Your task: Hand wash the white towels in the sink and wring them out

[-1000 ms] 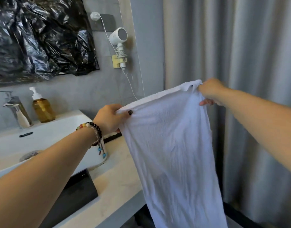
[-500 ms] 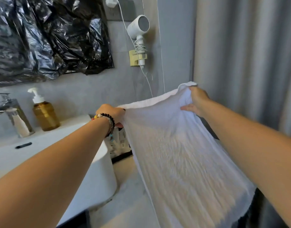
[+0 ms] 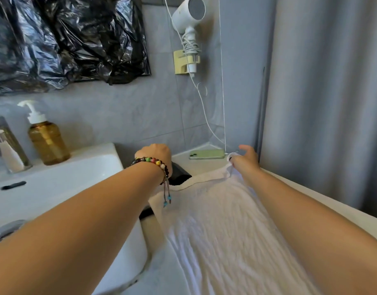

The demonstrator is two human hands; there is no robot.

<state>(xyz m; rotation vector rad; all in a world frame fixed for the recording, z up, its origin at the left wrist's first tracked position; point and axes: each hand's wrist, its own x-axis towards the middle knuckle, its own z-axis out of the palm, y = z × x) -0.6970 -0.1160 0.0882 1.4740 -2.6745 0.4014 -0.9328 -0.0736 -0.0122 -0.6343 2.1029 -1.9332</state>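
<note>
The white towel (image 3: 221, 226) lies spread along the counter (image 3: 206, 165) to the right of the white sink (image 3: 61, 184). My left hand (image 3: 153, 153) is curled over the towel's far left corner, above a black object; its fingers are hidden behind my wrist and beaded bracelet. At the far right corner, my right hand (image 3: 246, 159) pinches the bunched cloth, thumb sticking out. Both forearms reach over the towel.
An amber soap pump bottle (image 3: 47, 139) and a chrome tap (image 3: 6, 145) stand behind the sink. A green phone (image 3: 206, 154) lies on the counter's far end, cabled to the wall. A white hair dryer (image 3: 189, 15) hangs above. Grey curtain (image 3: 323, 103) on the right.
The towel hung in the air between my hands a second ago. Both hands have moved forward and down, and the towel now lies on the counter.
</note>
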